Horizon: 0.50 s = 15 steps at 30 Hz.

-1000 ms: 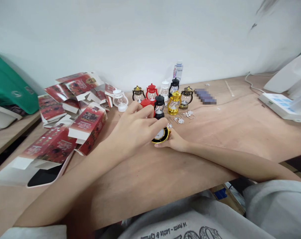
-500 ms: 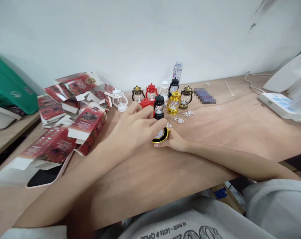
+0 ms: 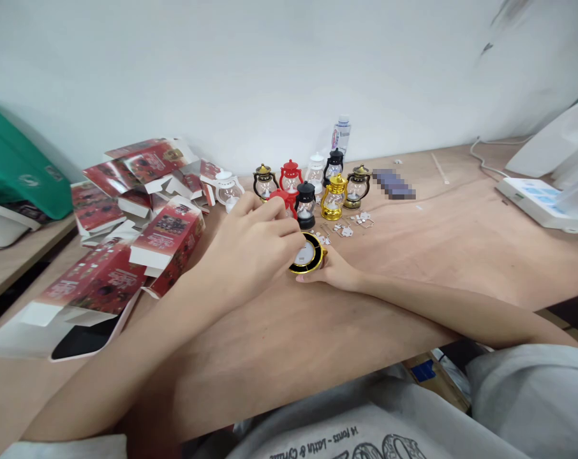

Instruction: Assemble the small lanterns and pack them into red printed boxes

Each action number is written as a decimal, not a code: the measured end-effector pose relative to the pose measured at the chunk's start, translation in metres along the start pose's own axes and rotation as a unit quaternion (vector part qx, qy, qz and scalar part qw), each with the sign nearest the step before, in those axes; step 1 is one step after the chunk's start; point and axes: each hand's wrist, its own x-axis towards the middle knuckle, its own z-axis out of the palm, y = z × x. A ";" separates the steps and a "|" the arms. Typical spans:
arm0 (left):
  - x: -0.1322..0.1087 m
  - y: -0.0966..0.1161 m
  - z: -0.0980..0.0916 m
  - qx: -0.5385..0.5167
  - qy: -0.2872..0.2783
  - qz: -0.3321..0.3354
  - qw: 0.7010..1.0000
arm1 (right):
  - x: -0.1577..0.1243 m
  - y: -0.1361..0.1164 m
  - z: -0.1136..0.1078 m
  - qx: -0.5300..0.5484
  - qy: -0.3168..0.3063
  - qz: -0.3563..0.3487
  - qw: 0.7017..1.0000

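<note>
My right hand (image 3: 337, 268) is wrapped round a small gold lantern (image 3: 319, 253) turned so that its round base faces me. The base has a black ring with gold edges and a pale disc in the centre. At its left rim is my left hand (image 3: 263, 245), fingers bent and drawn together; the fingertips are hidden behind the hand. Just beyond, upright lanterns stand in a group: a black one (image 3: 305, 205), a gold one (image 3: 334, 199), a red one (image 3: 291, 176) and several others. Small white tags (image 3: 342, 229) lie beside them.
Opened red printed boxes (image 3: 167, 245) are piled at the left, partly over a dark, pink-edged tray or device (image 3: 85, 338). A water bottle (image 3: 341, 135) stands by the wall. A white power strip (image 3: 545, 204) with a cable sits at the right. A green bag (image 3: 28, 169) is far left.
My left hand has shifted a little left and down off the lantern's base, so more of the base shows. The right hand keeps its place with the lantern.
</note>
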 end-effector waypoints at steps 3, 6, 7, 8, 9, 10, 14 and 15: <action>0.000 0.000 -0.003 -0.013 -0.004 -0.004 1.000 | 0.000 0.000 0.000 0.001 -0.006 0.001 1.000; 0.000 0.001 -0.003 0.014 -0.006 -0.012 1.000 | -0.001 0.000 0.000 0.001 -0.008 0.000 1.000; 0.000 0.002 -0.002 0.028 -0.007 -0.009 1.000 | -0.001 0.001 0.000 -0.002 -0.007 0.000 1.000; 0.001 0.002 0.000 0.045 -0.008 -0.004 0.999 | -0.001 0.001 0.000 -0.005 -0.008 0.000 1.000; 0.001 0.003 0.001 0.062 -0.007 0.002 0.998 | -0.001 0.001 0.000 -0.009 -0.009 0.002 1.000; 0.002 0.005 0.003 0.078 -0.006 0.009 0.997 | -0.001 0.001 0.000 -0.012 -0.011 0.005 1.000; 0.003 0.007 0.006 0.111 -0.001 0.028 0.993 | -0.001 0.001 -0.001 -0.008 -0.013 0.016 1.000; 0.003 0.006 0.007 0.110 0.001 0.029 0.994 | -0.001 0.001 -0.001 -0.007 -0.013 0.016 1.000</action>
